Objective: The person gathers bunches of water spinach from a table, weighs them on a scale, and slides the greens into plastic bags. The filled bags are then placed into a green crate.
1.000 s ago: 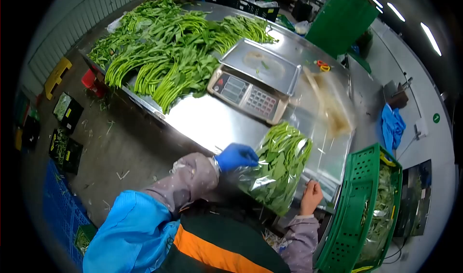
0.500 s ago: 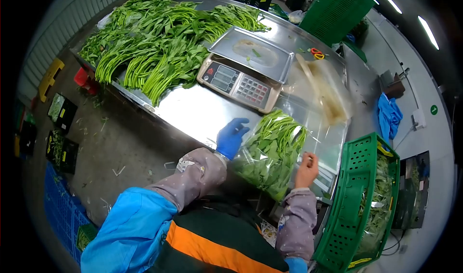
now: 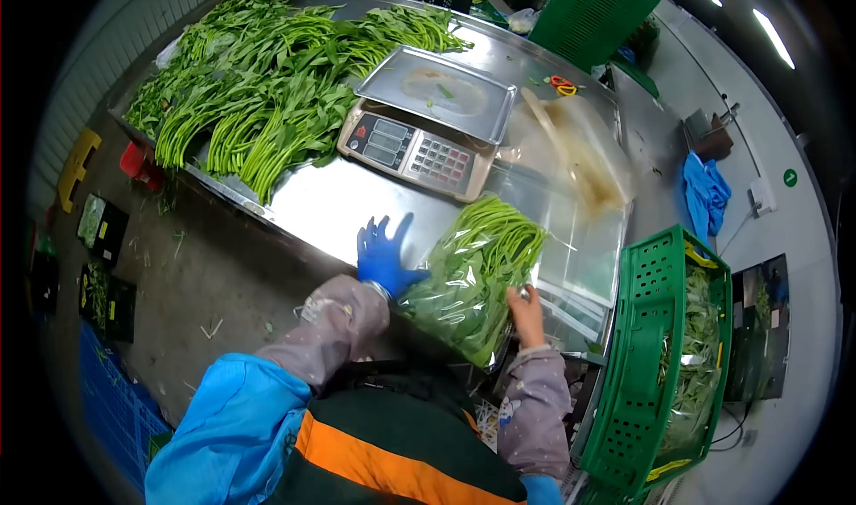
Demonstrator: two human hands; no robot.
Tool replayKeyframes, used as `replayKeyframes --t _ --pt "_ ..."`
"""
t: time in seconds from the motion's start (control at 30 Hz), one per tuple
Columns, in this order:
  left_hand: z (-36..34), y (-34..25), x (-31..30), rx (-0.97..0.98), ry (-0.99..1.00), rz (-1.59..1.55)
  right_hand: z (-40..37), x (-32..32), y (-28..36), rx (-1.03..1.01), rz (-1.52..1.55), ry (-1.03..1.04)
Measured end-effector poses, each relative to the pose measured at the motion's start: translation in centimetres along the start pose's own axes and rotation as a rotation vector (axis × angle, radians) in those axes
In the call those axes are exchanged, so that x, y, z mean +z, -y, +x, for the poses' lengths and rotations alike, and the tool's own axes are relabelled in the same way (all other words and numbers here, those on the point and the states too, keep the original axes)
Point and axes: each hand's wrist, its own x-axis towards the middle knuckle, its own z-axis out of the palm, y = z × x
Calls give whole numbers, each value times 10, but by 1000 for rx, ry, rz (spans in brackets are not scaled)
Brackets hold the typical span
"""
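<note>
Stainless-steel tabletop (image 3: 312, 206) bears a clear bag of leafy greens (image 3: 473, 278) near the digital scale (image 3: 415, 148). The gloved left hand (image 3: 383, 257) splays its fingers loosely beside the bag; the right hand (image 3: 527, 313) curls at its opposite edge, grip unclear.

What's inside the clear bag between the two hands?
The bag holds greens, their stems toward the scale and leaves at the other end. Glare hides small patches, and whatever lies beneath the top layer is covered.
</note>
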Motion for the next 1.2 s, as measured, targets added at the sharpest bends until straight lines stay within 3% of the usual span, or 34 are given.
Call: replayKeyframes --t 0.03,0.17,0.2,0.23,0.27,0.3,0.33,0.37,0.43,0.5,0.57,0.63,0.7,0.73,0.77,0.87,0.9,0.97,1.03,1.07,1.1,1.17,1.2 --pt "5 5 -7 -23 -1 36 5 5 -8 -38 -99 55" --pt "24 51 23 81 128 -171 15 -3 -19 10 98 197" --pt "25 44 0 30 -16 -414 11 -5 -13 25 120 202" --pt "15 29 -22 80 -152 -427 11 -6 -10 36 146 199" --pt "-7 -10 -70 189 -28 -657 15 -6 -16 45 110 179" --pt "-18 -19 -67 613 183 -434 12 -4 -14 65 89 209" --pt "-37 -29 -63 803 231 -259 10 0 -5 80 62 237" --pt "-49 -21 -16 931 114 20 10 -1 4 77 37 244" --pt "-36 -29 -21 931 214 -144 15 -6 -14 33 97 142" --pt "-9 -33 -45 965 218 -193 -5 -20 14 110 382 176" --pt "31 -68 -138 959 283 -373 -33 -29 43 -226 578 104" --pt "69 -92 -184 978 429 -555 -57 -37 71 -594 15 -6" --pt "97 -130 -234 1026 707 -404 -89 -26 107 -930 -42 -2" --pt "106 -149 -246 992 835 -382 -103 -9 111 -778 215 124" --pt "121 -153 -225 1062 824 -422 -114 1 107 -621 468 256" --pt "130 -207 -242 914 967 -385 -114 -24 105 -539 571 158" --pt "138 -219 -238 1098 889 -601 -122 -37 119 -528 621 34" --pt "150 -237 -240 919 665 -834 -124 -92 139 -342 448 -71" --pt "161 -247 -233 998 288 -905 -112 -158 158 -514 288 -388" --pt "167 -243 -228 1002 253 -835 -102 -193 165 -541 396 -567" --pt "161 -241 -221 857 470 -1057 -103 -226 189 -566 464 -665" --pt "153 -225 -207 925 555 -895 -81 -295 205 -712 718 -780" --pt "144 -222 -204 858 645 -831 -65 -341 198 -666 707 -858"
